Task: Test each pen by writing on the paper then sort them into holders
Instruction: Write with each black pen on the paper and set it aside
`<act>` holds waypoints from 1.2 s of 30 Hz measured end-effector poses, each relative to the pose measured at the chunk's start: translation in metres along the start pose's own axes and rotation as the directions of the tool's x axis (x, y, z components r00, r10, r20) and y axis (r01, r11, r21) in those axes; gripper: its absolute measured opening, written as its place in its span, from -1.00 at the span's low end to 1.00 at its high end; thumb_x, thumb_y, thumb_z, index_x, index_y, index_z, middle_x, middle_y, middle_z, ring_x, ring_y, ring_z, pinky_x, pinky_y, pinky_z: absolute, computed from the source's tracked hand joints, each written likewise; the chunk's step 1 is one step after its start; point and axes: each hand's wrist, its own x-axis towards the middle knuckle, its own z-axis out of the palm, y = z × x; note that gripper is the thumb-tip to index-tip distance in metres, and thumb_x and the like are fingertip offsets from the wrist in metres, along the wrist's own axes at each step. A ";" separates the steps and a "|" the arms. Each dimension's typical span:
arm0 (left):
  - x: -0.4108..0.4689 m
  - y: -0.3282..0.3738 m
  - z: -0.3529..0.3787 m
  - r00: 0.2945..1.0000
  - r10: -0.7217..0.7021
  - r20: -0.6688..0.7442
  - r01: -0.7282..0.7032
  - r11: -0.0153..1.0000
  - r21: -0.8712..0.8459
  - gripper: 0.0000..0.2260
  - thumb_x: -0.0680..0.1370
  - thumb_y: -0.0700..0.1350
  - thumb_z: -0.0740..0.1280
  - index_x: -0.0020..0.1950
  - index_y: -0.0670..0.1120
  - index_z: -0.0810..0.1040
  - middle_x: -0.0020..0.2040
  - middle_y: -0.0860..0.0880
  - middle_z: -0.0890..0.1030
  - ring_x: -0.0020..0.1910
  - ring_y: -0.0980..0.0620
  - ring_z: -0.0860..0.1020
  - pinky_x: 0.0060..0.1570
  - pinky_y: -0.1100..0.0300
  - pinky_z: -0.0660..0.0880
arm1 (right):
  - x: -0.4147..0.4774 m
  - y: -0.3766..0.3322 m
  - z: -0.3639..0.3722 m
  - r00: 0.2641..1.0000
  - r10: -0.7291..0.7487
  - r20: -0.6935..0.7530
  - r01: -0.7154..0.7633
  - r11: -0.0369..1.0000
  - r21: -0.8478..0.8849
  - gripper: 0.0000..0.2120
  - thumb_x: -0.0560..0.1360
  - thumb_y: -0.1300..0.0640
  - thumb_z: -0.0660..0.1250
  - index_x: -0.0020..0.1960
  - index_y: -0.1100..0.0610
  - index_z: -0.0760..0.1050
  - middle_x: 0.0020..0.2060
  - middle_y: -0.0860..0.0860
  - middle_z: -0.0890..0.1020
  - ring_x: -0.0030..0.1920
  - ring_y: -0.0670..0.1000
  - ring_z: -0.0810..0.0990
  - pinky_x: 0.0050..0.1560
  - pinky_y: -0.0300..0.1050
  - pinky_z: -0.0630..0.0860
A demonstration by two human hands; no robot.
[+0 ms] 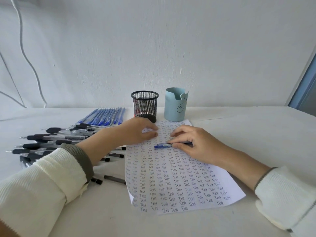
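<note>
Right hand (193,142) pinching a blue pen (162,145), left hand (136,130) pressing the paper (179,185), we are seemingly only beginning sorting (mesh holder (145,106) empty).

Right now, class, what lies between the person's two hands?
Only written-over paper separates the left hand from the right hand gripping the blue pen, per the head view.

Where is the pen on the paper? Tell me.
Head view: the blue pen lies on the paper, under the fingers of the right hand, before the light blue holder.
</note>
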 end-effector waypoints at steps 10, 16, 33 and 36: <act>-0.010 0.023 -0.009 0.996 0.034 -0.085 -0.046 0.989 -0.139 -0.71 0.62 0.07 0.26 0.27 0.02 0.60 0.12 0.12 0.63 -0.06 0.24 0.53 -0.02 0.35 0.44 | -0.009 0.026 -0.045 0.967 0.254 -0.026 -0.253 0.966 0.049 -0.66 0.63 0.08 0.23 0.39 -0.11 0.45 0.19 -0.28 0.59 0.23 -0.31 0.47 0.20 -0.52 0.29; -0.018 0.048 -0.001 0.987 0.158 -0.016 -0.159 0.983 -0.087 -0.80 0.53 0.04 0.42 0.12 0.05 0.69 -0.05 0.12 0.58 -0.16 0.22 0.53 -0.12 0.37 0.47 | -0.011 0.037 -0.044 0.917 0.384 0.104 -0.397 0.900 0.178 -0.44 0.41 -0.37 0.22 0.33 -0.16 0.47 0.19 -0.29 0.56 0.28 -0.30 0.44 0.37 -0.25 0.26; -0.001 -0.058 -0.053 0.750 -0.597 -0.285 0.624 0.782 0.003 -0.83 0.54 -0.14 0.40 -0.12 -0.24 0.65 -0.24 -0.11 0.63 -0.26 -0.04 0.57 -0.24 0.16 0.56 | -0.008 0.037 -0.037 0.936 0.349 0.055 -0.353 0.925 0.142 -0.66 0.67 -0.03 0.09 0.26 0.03 0.57 0.22 -0.14 0.60 0.24 -0.19 0.48 0.24 -0.31 0.28; 0.006 -0.068 -0.040 0.726 -0.620 -0.298 0.664 0.745 0.065 -0.86 0.51 -0.24 0.38 -0.25 -0.19 0.54 -0.30 -0.07 0.53 -0.28 -0.04 0.52 -0.47 0.21 0.39 | -0.008 0.039 -0.036 0.939 0.340 0.056 -0.344 0.930 0.130 -0.71 0.66 -0.01 0.14 0.20 0.01 0.60 0.18 -0.14 0.62 0.24 -0.16 0.51 0.25 -0.26 0.34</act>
